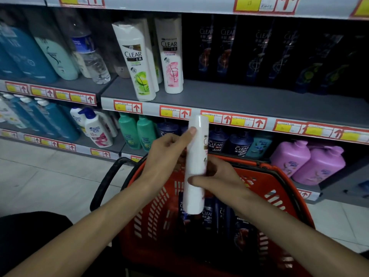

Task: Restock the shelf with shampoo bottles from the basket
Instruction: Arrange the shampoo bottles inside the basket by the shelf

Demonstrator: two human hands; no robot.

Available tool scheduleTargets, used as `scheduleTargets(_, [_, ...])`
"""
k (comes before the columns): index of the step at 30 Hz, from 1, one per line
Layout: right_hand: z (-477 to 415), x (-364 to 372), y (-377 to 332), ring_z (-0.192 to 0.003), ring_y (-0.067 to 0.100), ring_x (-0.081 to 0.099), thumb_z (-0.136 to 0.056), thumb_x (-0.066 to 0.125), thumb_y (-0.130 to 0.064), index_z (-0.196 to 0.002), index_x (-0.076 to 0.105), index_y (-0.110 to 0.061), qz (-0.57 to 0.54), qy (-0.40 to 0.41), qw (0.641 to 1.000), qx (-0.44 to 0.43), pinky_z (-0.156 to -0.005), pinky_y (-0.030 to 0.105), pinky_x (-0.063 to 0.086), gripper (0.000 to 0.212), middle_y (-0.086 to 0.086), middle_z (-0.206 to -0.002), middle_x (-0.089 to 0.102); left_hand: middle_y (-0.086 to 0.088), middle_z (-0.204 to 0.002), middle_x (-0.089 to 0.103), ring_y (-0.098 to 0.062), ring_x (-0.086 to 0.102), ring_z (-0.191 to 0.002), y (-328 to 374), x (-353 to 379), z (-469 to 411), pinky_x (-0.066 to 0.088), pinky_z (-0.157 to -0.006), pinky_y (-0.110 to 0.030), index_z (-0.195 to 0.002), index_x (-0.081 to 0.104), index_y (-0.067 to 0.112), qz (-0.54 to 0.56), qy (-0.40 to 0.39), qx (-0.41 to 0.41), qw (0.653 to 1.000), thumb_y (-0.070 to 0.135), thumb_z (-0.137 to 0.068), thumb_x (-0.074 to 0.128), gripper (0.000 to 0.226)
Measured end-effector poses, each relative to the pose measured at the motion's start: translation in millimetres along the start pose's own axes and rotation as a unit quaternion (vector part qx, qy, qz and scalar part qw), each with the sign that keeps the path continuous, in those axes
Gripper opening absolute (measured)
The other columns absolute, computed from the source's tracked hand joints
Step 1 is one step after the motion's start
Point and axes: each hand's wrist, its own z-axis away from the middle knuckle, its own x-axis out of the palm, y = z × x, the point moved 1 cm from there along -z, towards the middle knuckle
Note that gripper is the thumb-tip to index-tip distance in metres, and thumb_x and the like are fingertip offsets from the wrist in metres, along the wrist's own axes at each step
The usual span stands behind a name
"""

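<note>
Where the left hand (169, 152) grips: upper part of the white Clear shampoo bottle (196, 152), fingers curled behind it, thumb laid along its side.
Bottle: near upright, held over the orange basket (151, 212), top level with the front edge of the shelf (239, 100).
Right hand (219, 176): wrapped round the bottle's lower half, thumb across the front.
Basket contents: dark Clear bottles (207, 216).

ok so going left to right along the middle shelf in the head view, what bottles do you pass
blue bottles → pale teal bottle → clear water bottle → green-label Clear bottle → pink-label Clear bottle → black Clear bottles
</note>
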Motion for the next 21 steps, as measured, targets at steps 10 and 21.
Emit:
scheduleTargets(10, [2, -19, -13, -0.110, 0.019, 0.066, -0.072, 0.066, -0.026, -0.124, 0.062, -0.021, -0.088, -0.002, 0.996, 0.023, -0.091, 0.036, 0.052, 0.052, 0.001, -0.118, 0.071, -0.006, -0.082, 0.074, -0.024, 0.071, -0.077, 8, -14, 4, 0.056, -0.078, -0.041, -0.094, 0.075, 0.021, -0.058, -0.037, 0.062, 0.996, 0.067, -0.095, 0.047, 0.054])
scheduleTargets(21, [-12, -10, -56, -0.100, 0.009, 0.067, -0.080, 0.082, -0.019, -0.129, 0.055, -0.025, 0.095, 0.132, 0.981, -0.107, -0.086, 0.038, 0.060, 0.056, -0.007, -0.111, 0.067, 0.004, -0.093, 0.076, -0.019, 0.072, -0.090, 34, -15, -2, 0.059, -0.086, -0.048, -0.100, 0.078, 0.030, -0.043, -0.100, 0.109, 0.988, 0.064, -0.084, 0.068, 0.039])
